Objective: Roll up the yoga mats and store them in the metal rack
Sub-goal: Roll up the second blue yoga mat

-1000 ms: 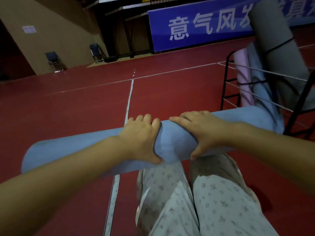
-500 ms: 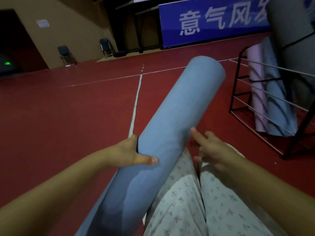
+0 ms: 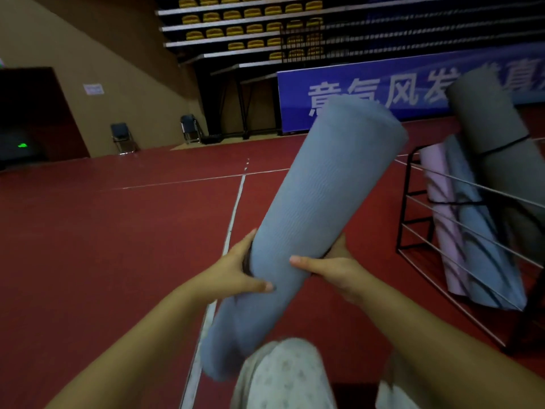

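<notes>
I hold the rolled blue mat [image 3: 312, 219] tilted, top end leaning up and right, lower end down by my knee. My left hand [image 3: 236, 273] grips its left side, thumb across the front. My right hand [image 3: 333, 268] grips the right side, thumb laid over the front, fingers hidden behind. The metal rack [image 3: 413, 202] stands near, to the right, holding a pink mat [image 3: 439, 202], a blue mat [image 3: 483, 261] and a grey mat [image 3: 495, 119].
</notes>
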Demonstrator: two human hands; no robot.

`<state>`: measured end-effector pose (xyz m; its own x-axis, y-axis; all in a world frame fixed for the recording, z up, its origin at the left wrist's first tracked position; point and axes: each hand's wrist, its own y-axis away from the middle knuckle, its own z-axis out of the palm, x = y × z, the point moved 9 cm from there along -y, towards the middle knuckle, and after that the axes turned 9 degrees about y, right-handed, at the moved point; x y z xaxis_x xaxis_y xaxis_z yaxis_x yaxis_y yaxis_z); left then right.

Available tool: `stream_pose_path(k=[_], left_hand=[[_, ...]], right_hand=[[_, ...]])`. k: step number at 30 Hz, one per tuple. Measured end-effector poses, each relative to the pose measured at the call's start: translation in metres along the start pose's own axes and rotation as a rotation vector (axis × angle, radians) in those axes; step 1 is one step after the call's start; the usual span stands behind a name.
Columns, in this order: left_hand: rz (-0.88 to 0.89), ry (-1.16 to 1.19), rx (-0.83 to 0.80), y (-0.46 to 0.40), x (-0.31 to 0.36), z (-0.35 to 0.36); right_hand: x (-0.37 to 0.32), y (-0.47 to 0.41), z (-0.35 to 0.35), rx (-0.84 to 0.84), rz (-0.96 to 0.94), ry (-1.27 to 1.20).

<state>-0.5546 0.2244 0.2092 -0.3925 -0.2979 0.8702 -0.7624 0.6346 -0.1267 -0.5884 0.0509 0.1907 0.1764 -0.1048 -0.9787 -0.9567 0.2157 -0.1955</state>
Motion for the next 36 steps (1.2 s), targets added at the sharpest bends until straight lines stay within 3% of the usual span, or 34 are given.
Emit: stream_pose_path(k=[2, 5, 9, 12, 16, 19, 23, 29, 34, 36], left_hand=[[0.027, 0.204, -0.007, -0.032, 0.019, 0.010], [0.006, 0.485, 0.077, -0.075, 0.054, 0.018], [-0.021, 0.724, 0.165, -0.109, 0.050, 0.034], [-0.004, 0.593, 0.142, -0.127, 0.045, 0.055], [0.066, 0.306, 0.095, -0.142, 0.046, 0.073], [0.051, 0.266, 0.053, -0.146, 0.047, 0.077], [0.098, 0.100, 0.022, -0.143, 0.065, 0.068], [-0.031, -0.015, 0.021, -0.118, 0.073, 0.061], [-0.113, -0.154, -0.054, -0.115, 0.095, 0.044], [-0.191, -0.266, -0.156, -0.118, 0.102, 0.049]], right_hand=[[0.008, -0.015, -0.018, 0.011, -0.025, 0.090], [0.030, -0.019, -0.045, 0.033, 0.100, 0.177], [0.054, -0.014, -0.069, -0.008, 0.257, 0.069], [0.018, -0.027, -0.094, 0.064, 0.101, 0.085], [-0.045, -0.039, -0.115, 0.186, -0.155, 0.344], [-0.040, -0.044, -0.114, 0.215, -0.219, 0.569], [-0.034, -0.052, -0.112, 0.221, -0.182, 0.558], [-0.043, -0.046, -0.108, 0.144, -0.015, 0.591], [-0.046, -0.017, -0.118, 0.209, 0.050, 0.348], [-0.044, -0.012, -0.109, 0.127, 0.131, 0.295]])
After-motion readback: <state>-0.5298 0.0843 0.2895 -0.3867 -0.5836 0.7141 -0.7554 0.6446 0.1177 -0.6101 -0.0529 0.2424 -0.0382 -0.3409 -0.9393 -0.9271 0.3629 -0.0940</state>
